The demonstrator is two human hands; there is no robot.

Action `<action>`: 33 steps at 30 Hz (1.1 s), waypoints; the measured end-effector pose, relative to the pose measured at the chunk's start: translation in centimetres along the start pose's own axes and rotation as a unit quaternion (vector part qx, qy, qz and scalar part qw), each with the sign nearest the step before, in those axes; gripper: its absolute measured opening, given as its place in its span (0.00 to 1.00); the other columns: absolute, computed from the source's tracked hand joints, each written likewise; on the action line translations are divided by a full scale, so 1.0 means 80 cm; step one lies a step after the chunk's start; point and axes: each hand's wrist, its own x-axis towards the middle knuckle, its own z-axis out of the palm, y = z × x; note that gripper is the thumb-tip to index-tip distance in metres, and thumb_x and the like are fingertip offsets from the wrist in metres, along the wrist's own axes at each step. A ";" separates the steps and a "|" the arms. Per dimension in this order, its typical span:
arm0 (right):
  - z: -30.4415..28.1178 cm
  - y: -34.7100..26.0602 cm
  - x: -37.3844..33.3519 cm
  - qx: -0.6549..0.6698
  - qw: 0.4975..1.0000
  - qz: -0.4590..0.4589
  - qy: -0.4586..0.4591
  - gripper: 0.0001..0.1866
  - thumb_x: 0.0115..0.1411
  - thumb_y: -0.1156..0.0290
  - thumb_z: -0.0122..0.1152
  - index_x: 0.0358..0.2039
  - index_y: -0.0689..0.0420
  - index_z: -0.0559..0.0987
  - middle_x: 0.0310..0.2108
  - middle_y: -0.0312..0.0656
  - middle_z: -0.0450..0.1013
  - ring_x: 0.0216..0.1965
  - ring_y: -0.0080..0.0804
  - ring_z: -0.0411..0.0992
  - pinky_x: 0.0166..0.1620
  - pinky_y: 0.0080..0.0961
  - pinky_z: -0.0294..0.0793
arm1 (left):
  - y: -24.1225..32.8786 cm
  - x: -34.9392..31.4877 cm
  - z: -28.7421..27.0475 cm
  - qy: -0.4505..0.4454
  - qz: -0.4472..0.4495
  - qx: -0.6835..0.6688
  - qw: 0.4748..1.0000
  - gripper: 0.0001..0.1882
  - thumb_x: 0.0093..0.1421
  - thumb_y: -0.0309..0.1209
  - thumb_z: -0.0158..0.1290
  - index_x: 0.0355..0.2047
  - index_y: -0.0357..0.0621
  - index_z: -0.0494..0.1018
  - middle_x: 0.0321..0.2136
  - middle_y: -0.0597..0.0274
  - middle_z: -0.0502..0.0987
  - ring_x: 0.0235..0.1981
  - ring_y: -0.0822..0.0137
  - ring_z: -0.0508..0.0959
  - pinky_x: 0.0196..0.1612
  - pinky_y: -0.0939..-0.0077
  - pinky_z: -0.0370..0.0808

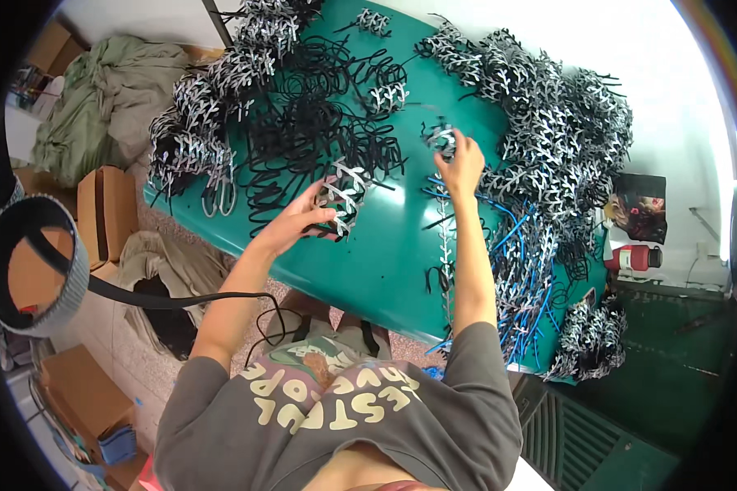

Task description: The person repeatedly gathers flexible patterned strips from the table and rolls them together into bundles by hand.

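Note:
My left hand (293,219) is closed around a bundle of white leaf-patterned strips with black backing (348,192), held above the front half of the green table. Further right, my right hand (463,166) pinches a small curled black-and-white strip piece (440,141), partly blurred, so its exact shape is unclear. A tangle of loose black cords (303,114) lies beyond my left hand. Below my right hand, a long white leaf-patterned strip (445,245) runs along the table beside my forearm.
Leaf-patterned strips are heaped at the far left (196,123) and at the right (549,131) of the green table (336,278). Blue and white strands (516,262) spread by the right edge. A red bottle (635,259) lies beyond it. Cardboard boxes (106,209) and cloth (110,106) lie left.

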 end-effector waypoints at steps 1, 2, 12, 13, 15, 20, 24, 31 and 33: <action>-0.024 -0.013 -0.003 0.062 0.996 0.046 0.035 0.33 0.41 0.61 0.67 0.49 0.55 0.69 0.42 0.48 0.67 0.45 0.43 0.66 0.50 0.38 0.62 | 0.011 -0.003 -0.003 0.003 -0.011 0.027 1.000 0.38 0.54 0.39 0.51 0.61 0.48 0.46 0.50 0.53 0.67 0.43 0.63 0.73 0.41 0.71 0.73; -0.045 -0.024 -0.012 0.123 0.986 0.092 0.070 0.33 0.41 0.61 0.67 0.49 0.57 0.69 0.42 0.49 0.68 0.45 0.43 0.66 0.50 0.35 0.63 | 0.017 -0.006 -0.006 0.003 -0.024 0.055 0.998 0.38 0.55 0.39 0.51 0.61 0.48 0.46 0.50 0.53 0.67 0.43 0.62 0.73 0.42 0.72 0.73; -0.165 -0.180 -0.165 0.783 0.501 0.360 -0.078 0.23 0.58 0.54 0.49 0.46 0.58 0.67 0.39 0.42 0.69 0.40 0.36 0.70 0.42 0.40 0.71 | 0.066 -0.037 0.031 -0.251 -0.157 -0.113 0.948 0.27 0.59 0.42 0.34 0.54 0.39 0.59 0.47 0.48 0.71 0.41 0.54 0.75 0.45 0.67 0.71; -0.168 -0.184 -0.176 0.783 0.501 0.362 -0.068 0.23 0.58 0.54 0.49 0.46 0.58 0.67 0.39 0.42 0.69 0.40 0.36 0.70 0.42 0.40 0.71 | 0.075 -0.042 0.031 -0.270 -0.137 0.023 0.953 0.24 0.59 0.42 0.38 0.50 0.39 0.66 0.45 0.49 0.72 0.38 0.56 0.77 0.41 0.69 0.73; -0.173 -0.191 -0.196 0.813 0.437 0.368 -0.113 0.23 0.58 0.52 0.47 0.45 0.58 0.68 0.40 0.44 0.70 0.41 0.43 0.71 0.41 0.45 0.71 | 0.090 -0.048 0.045 -0.211 -0.090 0.370 0.900 0.20 0.57 0.44 0.43 0.40 0.41 0.72 0.44 0.51 0.73 0.33 0.58 0.77 0.36 0.71 0.72; -0.178 -0.213 -0.218 0.803 0.443 0.390 -0.081 0.24 0.58 0.50 0.44 0.45 0.57 0.68 0.39 0.44 0.71 0.40 0.47 0.71 0.39 0.44 0.72 | 0.062 -0.042 0.041 0.046 0.379 0.650 0.658 0.19 0.45 0.44 0.61 0.11 0.43 0.70 0.33 0.61 0.71 0.34 0.61 0.71 0.33 0.74 0.67; -0.169 -0.222 -0.237 0.833 0.409 0.357 -0.109 0.24 0.58 0.51 0.45 0.45 0.58 0.68 0.37 0.45 0.71 0.38 0.47 0.72 0.37 0.42 0.73 | -0.011 -0.001 0.036 -0.057 0.189 0.032 0.980 0.15 0.48 0.30 0.61 0.28 0.42 0.63 0.40 0.61 0.65 0.37 0.72 0.71 0.37 0.77 0.72; -0.158 -0.162 -0.261 0.723 0.552 0.407 -0.082 0.20 0.58 0.55 0.48 0.42 0.58 0.69 0.37 0.43 0.71 0.34 0.37 0.73 0.35 0.36 0.74 | -0.147 0.029 -0.002 0.102 0.231 0.610 0.751 0.28 0.48 0.47 0.56 0.47 0.49 0.67 0.52 0.53 0.62 0.57 0.54 0.58 0.54 0.51 0.56; -0.188 -0.143 -0.284 0.630 0.646 0.424 -0.078 0.22 0.56 0.56 0.53 0.44 0.58 0.68 0.39 0.43 0.70 0.34 0.34 0.72 0.35 0.33 0.74 | -0.153 0.012 0.002 0.109 0.231 0.676 0.691 0.31 0.48 0.49 0.56 0.50 0.51 0.66 0.55 0.52 0.60 0.59 0.54 0.55 0.54 0.46 0.55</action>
